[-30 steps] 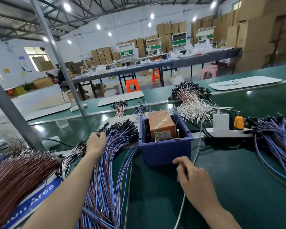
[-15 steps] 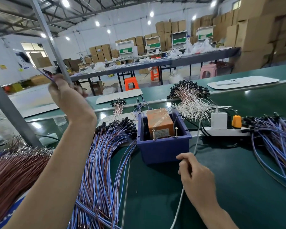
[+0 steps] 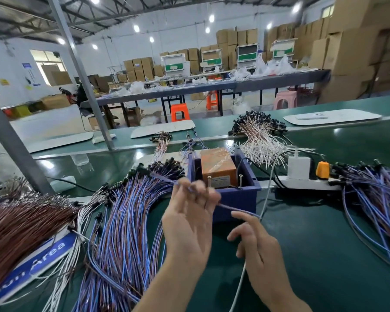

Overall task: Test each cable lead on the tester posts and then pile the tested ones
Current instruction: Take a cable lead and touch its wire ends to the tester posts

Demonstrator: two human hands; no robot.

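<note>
We find one blue cable lead (image 3: 234, 209) held above the green tabletop (image 3: 324, 244), just in front of the blue tester bin (image 3: 236, 197). The left hand (image 3: 189, 224) pinches it mid-length, its grip closed on the lead. The right hand (image 3: 257, 251) meets the lead's free end; we cannot tell whether that grip holds. One pile of blue leads (image 3: 126, 221) lies left of the bin, a second pile (image 3: 381, 199) right.

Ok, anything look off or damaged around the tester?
Nothing stands out. The tester sits level in its bin, both posts upright, lead piles bundled on either side. The left hand holds one lead; blur hides its condition.
</note>
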